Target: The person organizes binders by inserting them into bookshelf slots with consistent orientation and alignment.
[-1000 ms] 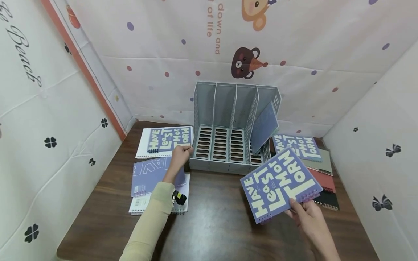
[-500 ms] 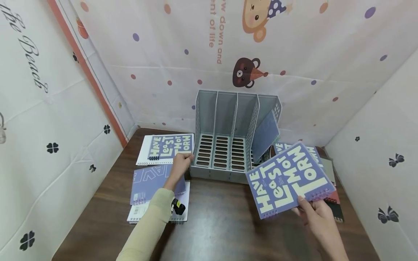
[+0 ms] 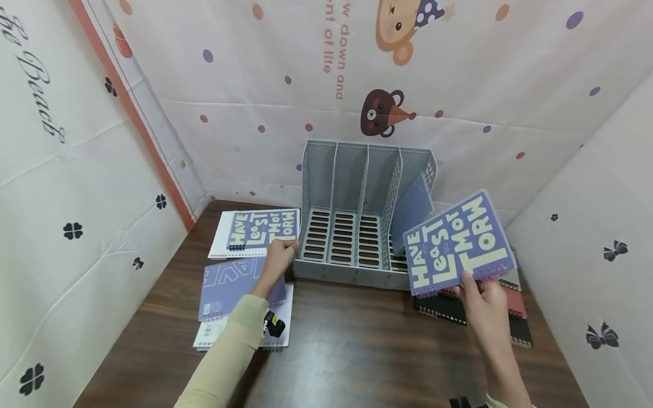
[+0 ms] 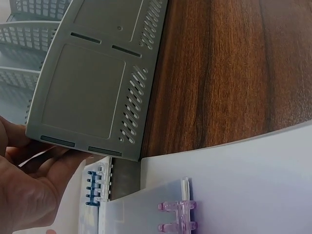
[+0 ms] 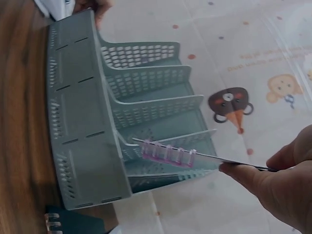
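Observation:
A grey file rack [image 3: 352,275] with upright dividers stands against the back wall. My left hand [image 3: 279,258] grips its front left corner; in the left wrist view the thumb and fingers [image 4: 61,165] close round the rack's edge. My right hand [image 3: 484,303] pinches a purple spiral notebook [image 3: 456,243] with large pale lettering. That notebook is raised and tilted in front of the rack's right end. Seen edge-on in the right wrist view, its pink coil [image 5: 168,155] is near the rightmost slot. Inside that slot leans another purple notebook [image 3: 412,209].
To the left lie a lettered notebook [image 3: 260,229] on a white one, and a purple notebook [image 3: 229,289] over further white ones. On the right, black [image 3: 441,309] and red [image 3: 516,303] spiral notebooks are partly covered by the held one. Cloth-covered walls surround the table.
My right hand has lifted the purple notebook up and away from me, towards the rack's right end, uncovering a black notebook below. The left hand stays on the rack corner.

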### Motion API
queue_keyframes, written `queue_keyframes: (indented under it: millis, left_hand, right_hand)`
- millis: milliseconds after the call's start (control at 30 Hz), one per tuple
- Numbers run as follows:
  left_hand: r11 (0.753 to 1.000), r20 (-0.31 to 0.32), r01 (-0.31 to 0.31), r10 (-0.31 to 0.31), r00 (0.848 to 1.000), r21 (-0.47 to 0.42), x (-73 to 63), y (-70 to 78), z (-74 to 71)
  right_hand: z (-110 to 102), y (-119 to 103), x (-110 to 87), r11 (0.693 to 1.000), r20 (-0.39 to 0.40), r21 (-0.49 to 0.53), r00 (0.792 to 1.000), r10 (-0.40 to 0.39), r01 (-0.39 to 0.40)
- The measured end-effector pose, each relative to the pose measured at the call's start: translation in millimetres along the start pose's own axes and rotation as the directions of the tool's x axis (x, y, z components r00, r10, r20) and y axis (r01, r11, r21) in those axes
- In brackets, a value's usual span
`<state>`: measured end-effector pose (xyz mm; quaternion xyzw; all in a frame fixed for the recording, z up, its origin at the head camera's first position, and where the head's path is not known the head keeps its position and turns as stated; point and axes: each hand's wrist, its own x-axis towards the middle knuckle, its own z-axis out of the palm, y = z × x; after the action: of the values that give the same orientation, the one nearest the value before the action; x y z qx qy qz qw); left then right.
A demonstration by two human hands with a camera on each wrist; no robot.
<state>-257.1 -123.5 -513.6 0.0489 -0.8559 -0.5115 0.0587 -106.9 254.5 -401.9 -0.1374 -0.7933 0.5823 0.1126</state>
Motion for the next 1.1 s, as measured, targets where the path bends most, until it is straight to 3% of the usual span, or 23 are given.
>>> queue_keyframes:
  millis: [133, 300, 500, 800, 967, 1100]
  left_hand:
    - [1.000, 0.011, -0.011, 0.011, 1.000, -0.018, 1.5, 2.4, 8.0]
    - [0.999, 0.004, -0.013, 0.013, 1.000, -0.038, 3.5, 4.1, 16.4]
    - [1.000, -0.012, -0.012, 0.011, 1.000, -0.028, 2.0, 1.8, 13.9]
    - [1.000, -0.007, -0.014, 0.014, 1.000, -0.019, 2.8, -4.0, 7.8]
    - [1.000, -0.013, -0.005, 0.005, 1.000, -0.017, 2.5, -5.8, 4.5]
    - [1.000, -0.015, -0.014, 0.014, 1.000, -0.004, 3.0, -6.6, 1.9]
  right_hand:
    - [-0.6, 5.4, 5.2, 0.993, -0.020, -0.107, 0.999, -0.051, 0.048]
    - [3.1, 11.6, 13.5, 0.988, -0.035, -0.134, 0.996, -0.085, 0.080]
    - [19.8, 15.5, 31.8, 0.999, -0.020, -0.009, 0.998, -0.052, 0.051]
    - [43.3, 19.4, 58.9, 0.990, -0.006, 0.088, 0.994, -0.109, 0.109]
    - [56.3, 17.9, 73.8, 0.987, -0.029, 0.021, 0.987, -0.157, 0.158]
    - [69.3, 20.8, 87.7, 0.976, -0.063, -0.088, 0.976, -0.207, 0.201]
